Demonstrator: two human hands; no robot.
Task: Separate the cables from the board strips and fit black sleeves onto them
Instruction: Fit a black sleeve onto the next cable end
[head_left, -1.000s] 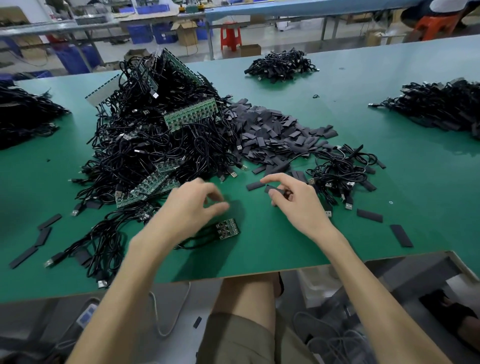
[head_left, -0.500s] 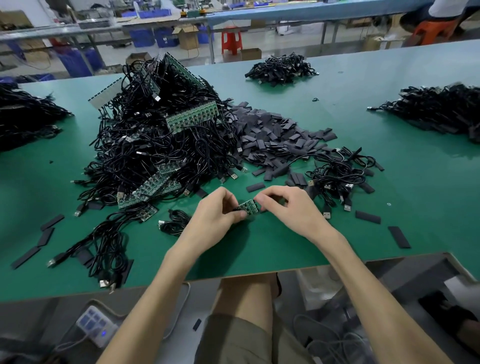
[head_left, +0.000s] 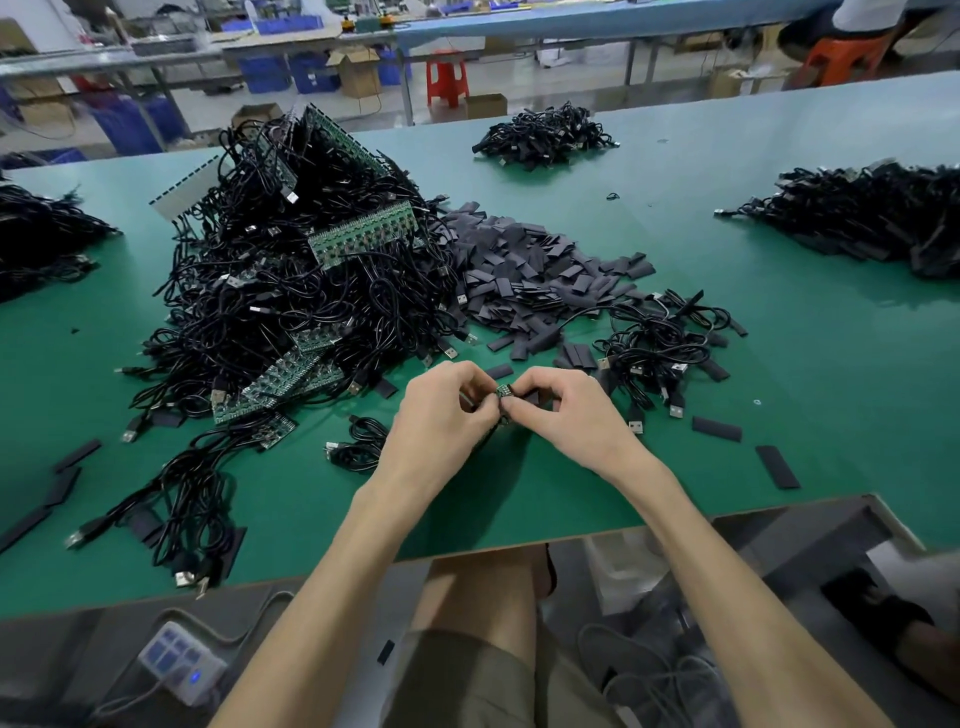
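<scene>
Head view, nearest to you: a white power strip (head_left: 179, 662) lies below the front edge of the green table (head_left: 519, 509), on your left. Just past that edge your two hands meet above the tabletop. Your left hand (head_left: 441, 415) and right hand (head_left: 571, 415) both have fingers curled in tight, pinching a small green board piece (head_left: 503, 391) between their fingertips. A black cable runs down from under your hands; where it joins the piece is hidden by your fingers.

Beside your left wrist sits a small coiled cable (head_left: 358, 441). Out to your right a loose black sleeve (head_left: 776, 466) lies flat near the edge.

Farther back, to the left, stands the big heap of cables (head_left: 291, 291) with green board strips (head_left: 363, 236) sticking out of it. Touching its right side is the pile of black sleeves (head_left: 524, 270), and just in front of that pile lies a smaller tangle of cables (head_left: 660, 348).

Well beyond, three more black bundles rest on the table: one at the far centre (head_left: 543, 135), one at the right (head_left: 872, 218), one at the left edge (head_left: 36, 234). Behind the table stands a red stool (head_left: 447, 78).
</scene>
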